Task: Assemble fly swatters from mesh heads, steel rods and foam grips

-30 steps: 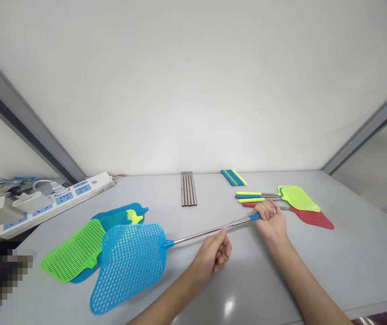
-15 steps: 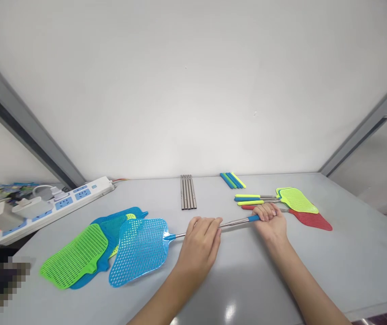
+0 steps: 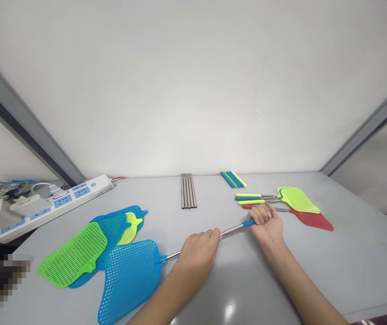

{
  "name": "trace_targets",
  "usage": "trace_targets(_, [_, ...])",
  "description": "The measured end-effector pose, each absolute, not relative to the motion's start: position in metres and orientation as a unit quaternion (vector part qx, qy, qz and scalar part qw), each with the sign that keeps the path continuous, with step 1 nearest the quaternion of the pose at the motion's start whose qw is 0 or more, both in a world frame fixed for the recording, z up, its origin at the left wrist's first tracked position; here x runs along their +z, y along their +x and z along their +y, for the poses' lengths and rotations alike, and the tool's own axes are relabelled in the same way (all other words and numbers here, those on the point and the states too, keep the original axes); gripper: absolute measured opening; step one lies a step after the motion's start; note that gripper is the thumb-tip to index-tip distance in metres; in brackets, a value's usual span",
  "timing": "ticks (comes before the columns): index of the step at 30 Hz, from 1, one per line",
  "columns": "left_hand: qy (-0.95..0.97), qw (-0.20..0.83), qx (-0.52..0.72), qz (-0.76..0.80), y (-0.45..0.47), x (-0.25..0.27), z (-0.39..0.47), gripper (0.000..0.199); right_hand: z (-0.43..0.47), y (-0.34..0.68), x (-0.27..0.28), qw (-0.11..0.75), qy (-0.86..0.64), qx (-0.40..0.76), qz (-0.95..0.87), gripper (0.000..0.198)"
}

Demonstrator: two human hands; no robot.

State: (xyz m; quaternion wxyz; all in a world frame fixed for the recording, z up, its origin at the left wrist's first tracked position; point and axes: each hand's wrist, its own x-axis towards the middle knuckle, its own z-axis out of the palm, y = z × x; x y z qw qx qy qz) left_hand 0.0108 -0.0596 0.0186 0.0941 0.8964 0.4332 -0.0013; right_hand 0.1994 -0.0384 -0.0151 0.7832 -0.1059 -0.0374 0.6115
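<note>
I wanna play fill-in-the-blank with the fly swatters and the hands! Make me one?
1. The left hand grips a rod, and the right hand holds a handle coloured ____.
2. In the picture, the loose metal rods lie to the ____ of the loose handles.
3. The loose mesh head farthest left is coloured ____.
4. On the right, the swatter head nearest the person is coloured ____.

Missing words: blue; left; green; red.

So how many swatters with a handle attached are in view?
5: one blue swatter held by left hand and right hand, and four lying at right: upper yellow handle, blue handle, lower yellow handle, red handle. Heads overlap there, so another could be hidden.
</note>
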Motion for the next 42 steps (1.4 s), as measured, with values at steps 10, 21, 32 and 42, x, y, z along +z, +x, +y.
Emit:
trace_targets(10, [0.914, 0.065, 0.045, 0.398, 0.004, -0.012, -0.057, 0.019, -0.037, 0.193, -0.022, 0.786, -0.128, 0.603, -0.04, 0.031])
trace_targets(21, [0.911, 0.07, 0.048, 0.403, 0.001, 0.0, -0.053, 0.018, -0.042, 0.18, -0.023, 0.788, -0.144, 0.598, -0.025, 0.031])
trace_targets(32, [0.894, 0.095, 0.061, 0.433, 0.007, 0.005, -0.052, 0.021, -0.042, 0.184, -0.016, 0.789, -0.14, 0.594, -0.066, 0.03])
trace_targets(42, [0.898, 0.105, 0.076, 0.42, 0.004, 0.014, -0.046, 0.03, -0.039, 0.19, -0.02, 0.793, -0.129, 0.592, -0.065, 0.028])
